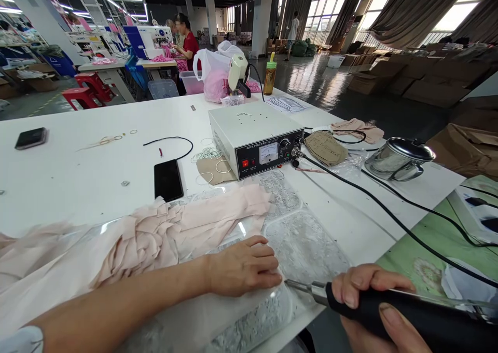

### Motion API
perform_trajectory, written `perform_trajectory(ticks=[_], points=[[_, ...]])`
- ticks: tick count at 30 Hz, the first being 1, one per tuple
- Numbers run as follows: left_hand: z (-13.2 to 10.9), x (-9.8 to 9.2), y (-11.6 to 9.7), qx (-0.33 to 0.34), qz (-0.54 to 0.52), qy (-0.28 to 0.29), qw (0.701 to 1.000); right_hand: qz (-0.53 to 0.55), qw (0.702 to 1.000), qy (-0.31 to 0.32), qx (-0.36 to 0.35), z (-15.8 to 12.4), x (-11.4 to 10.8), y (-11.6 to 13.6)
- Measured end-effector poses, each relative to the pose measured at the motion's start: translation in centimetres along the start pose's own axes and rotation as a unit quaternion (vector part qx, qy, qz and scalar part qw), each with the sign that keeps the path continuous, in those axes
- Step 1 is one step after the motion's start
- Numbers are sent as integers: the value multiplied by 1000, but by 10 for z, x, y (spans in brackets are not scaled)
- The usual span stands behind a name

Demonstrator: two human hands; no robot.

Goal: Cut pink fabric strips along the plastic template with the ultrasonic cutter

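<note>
Head view: a white table [78,176] fills the frame, and a white control box [254,137] with a dial and knobs stands on it; every place below is taken from that box.
pink fabric [155,233]: a pile of pale pink cut strips, overlapping and ruffled, in front of the box and to its left.
clear sheet [303,244]: see-through plastic with a bumpy texture, in front of the box, running under the fabric's right end to the table's near edge.
tool [428,324]: pen-like, with a thick black handle narrowing to a short silver tip. It lies nearly level, well in front of the box and to its right, with the tip pointing left onto the clear sheet.
cable [389,217]: black, running from the box's front away to the right.
right hand [369,290]: wrapped firmly around the black handle, fingers curled over the top and thumb along the near side.
left hand [243,267]: flat, palm down, fingers stretched, grasping nothing. It presses on pale cloth over the clear sheet, straight in front of the box, with its fingertips [272,272] just beside the tool's tip.
phone [168,179]: black, lying flat, left of the box's front corner.
</note>
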State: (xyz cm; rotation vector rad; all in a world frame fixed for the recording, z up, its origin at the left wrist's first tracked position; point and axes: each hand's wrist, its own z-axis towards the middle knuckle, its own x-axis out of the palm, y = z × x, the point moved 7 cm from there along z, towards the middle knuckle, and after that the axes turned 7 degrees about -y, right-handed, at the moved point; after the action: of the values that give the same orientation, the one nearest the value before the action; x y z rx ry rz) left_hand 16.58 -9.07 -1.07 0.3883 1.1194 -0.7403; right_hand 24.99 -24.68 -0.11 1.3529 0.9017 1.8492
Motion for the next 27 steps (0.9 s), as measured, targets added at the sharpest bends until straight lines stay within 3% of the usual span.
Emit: perform_trajectory(ticks=[10,27], points=[[1,-2,-1,6,10,-15,1000,-13,1000,7,-6,2,15,3],[8,-19,-6,15,-2,-74,997,37,999,-1,-18,1,14,1]])
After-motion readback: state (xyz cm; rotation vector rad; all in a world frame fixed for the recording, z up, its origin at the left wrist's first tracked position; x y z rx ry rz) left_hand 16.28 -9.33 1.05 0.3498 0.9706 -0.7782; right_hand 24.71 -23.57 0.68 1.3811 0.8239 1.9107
